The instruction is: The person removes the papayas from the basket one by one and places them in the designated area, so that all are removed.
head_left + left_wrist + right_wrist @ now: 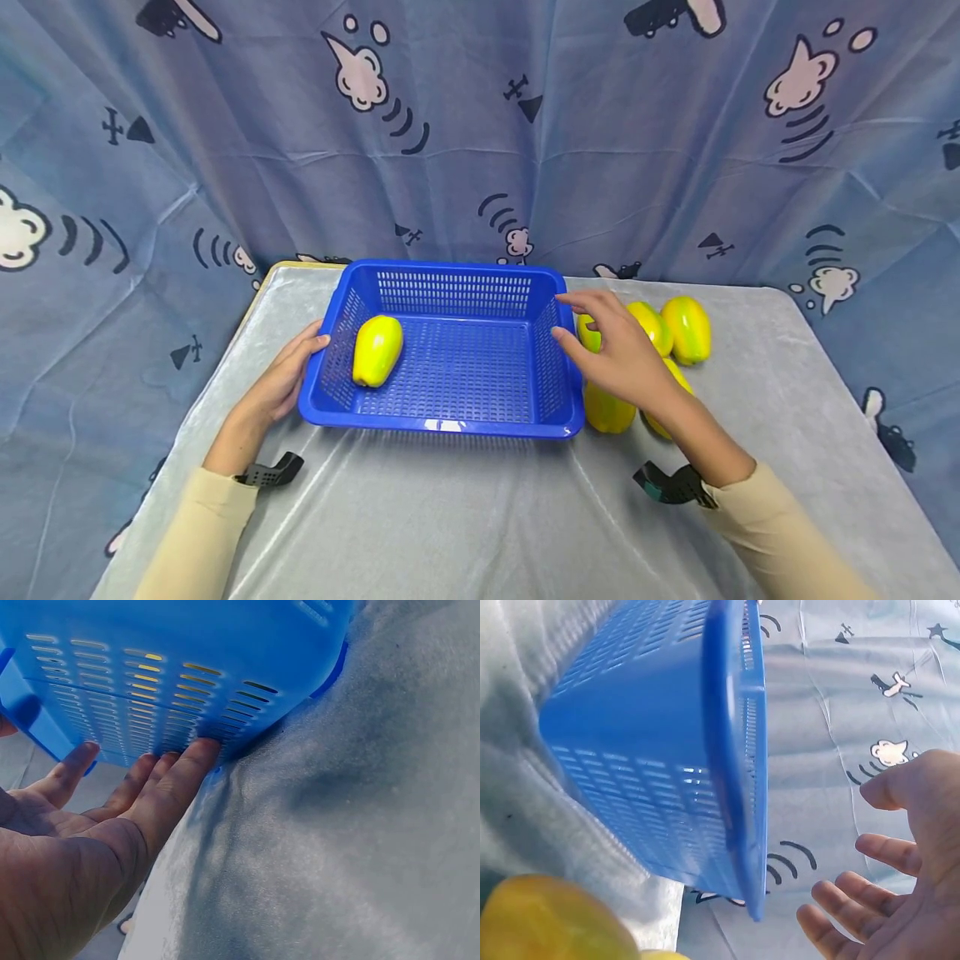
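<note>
A blue plastic basket (442, 427) with slotted walls stands on the cloth-covered table. One glossy yellow-green papaya (377, 350) lies inside it, near the left wall. My left hand (288, 371) holds the basket's left side: the thumb rests on the rim, and the fingers (169, 791) touch the slotted wall from outside. Over the right rim hovers my right hand (618, 350), fingers spread and nothing between them. The right wrist view shows this hand (889, 892) apart from the basket. Beneath and beside it lie several more papayas (687, 330), some partly hidden by the hand and forearm.
The table (465, 517) is covered with pale grey cloth. A blue patterned curtain (450, 167) hangs right behind the table and along its sides. Black wrist cameras (273, 471) are strapped to both wrists.
</note>
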A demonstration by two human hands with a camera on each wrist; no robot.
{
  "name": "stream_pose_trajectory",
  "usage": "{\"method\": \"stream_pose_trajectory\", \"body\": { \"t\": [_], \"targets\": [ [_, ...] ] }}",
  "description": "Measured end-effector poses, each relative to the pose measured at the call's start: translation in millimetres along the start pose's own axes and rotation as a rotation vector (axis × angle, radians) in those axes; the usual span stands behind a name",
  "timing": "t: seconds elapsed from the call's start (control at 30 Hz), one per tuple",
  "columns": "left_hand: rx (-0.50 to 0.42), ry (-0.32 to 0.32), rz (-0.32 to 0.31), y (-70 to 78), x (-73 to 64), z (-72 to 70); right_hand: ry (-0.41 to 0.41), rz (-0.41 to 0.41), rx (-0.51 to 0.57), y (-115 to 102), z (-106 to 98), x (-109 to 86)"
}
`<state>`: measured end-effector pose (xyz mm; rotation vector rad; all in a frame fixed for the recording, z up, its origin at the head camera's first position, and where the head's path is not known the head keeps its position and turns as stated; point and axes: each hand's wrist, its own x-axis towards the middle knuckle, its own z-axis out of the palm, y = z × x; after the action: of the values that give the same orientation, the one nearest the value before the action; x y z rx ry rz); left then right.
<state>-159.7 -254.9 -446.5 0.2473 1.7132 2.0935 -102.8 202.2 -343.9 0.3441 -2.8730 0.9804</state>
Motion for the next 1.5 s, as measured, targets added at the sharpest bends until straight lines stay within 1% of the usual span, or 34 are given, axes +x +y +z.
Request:
{"method": "stream_pose_trajectory", "body": {
  "t": [0.2, 0.33, 0.47, 0.8, 0.97, 1.23, 1.37, 1.5],
  "targets": [
    [0.002, -0.003, -0.007, -0.6, 2.1, 2.1, -0.054, 0.004, -0.02, -10.0, -0.6, 8.0],
    [-0.013, -0.015, 0.008, -1.2, 0.2, 0.9, -0.078, -0.007, -0.013, -15.5, 3.8, 15.4],
    [-0.013, -0.009, 0.017, -0.4, -0.8, 1.6, -0.111, -0.021, -0.005, -19.7, 7.2, 22.3],
    [-0.011, -0.009, 0.009, -2.2, -2.8, 0.8, -0.157, -0.07, 0.003, -28.5, 22.4, 39.2],
    [-0.009, -0.011, 0.01, 0.0, -2.7, 0.5, -0.173, -0.085, -0.024, -35.6, 27.8, 46.9],
    [-0.004, 0.001, -0.001, 1.3, -3.0, 0.4, -0.242, -0.096, -0.059, -48.4, 34.8, 57.4],
    [-0.003, 0.003, -0.007, 1.5, -3.2, 0.3, -0.258, -0.11, -0.058, -52.7, 37.9, 62.2],
    [-0.01, -0.004, 0.002, 1.4, -2.8, 0.1, -0.277, -0.122, -0.052, -55.4, 43.3, 67.3]
  ]
}}
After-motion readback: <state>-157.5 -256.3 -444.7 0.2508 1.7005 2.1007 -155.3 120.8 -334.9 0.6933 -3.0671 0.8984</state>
